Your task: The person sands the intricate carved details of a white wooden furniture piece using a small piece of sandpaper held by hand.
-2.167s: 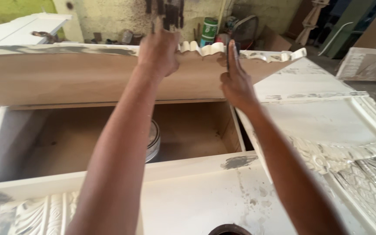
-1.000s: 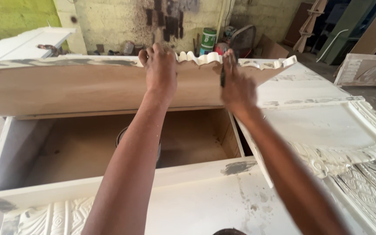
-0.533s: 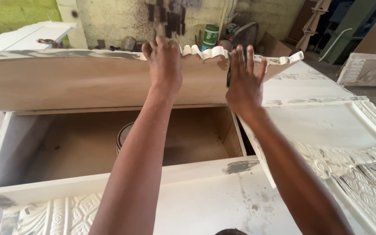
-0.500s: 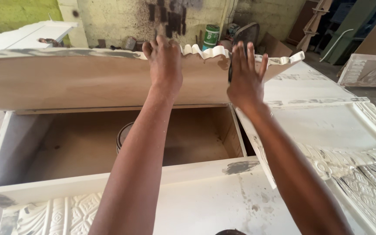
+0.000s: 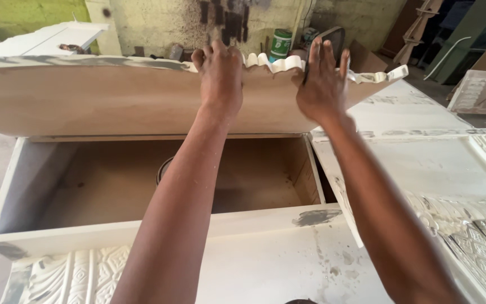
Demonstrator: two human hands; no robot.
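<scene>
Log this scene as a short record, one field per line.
Left hand: fingers hooked over the raised lid's scalloped top edge
Right hand: flat against the lid, a dark flat thing behind its fingers
Box: open, white outside, bare wood inside
Inside: round can, mostly hidden by the left arm
Right: carved white panel

The raised wooden panel [image 5: 102, 101] runs off the left edge, so its far end cannot be seen, and it hides the back wall of the open box [image 5: 142, 225] below it. Inside that box, below the panel, a round dark-rimmed thing [image 5: 163, 169] shows only as a sliver beside the left forearm, too little to tell its kind. Behind the panel's scalloped top edge, a green-and-white can [image 5: 280, 44] and a dark flat thing [image 5: 333, 39] are partly covered, the latter by the right hand [image 5: 322, 84].
</scene>
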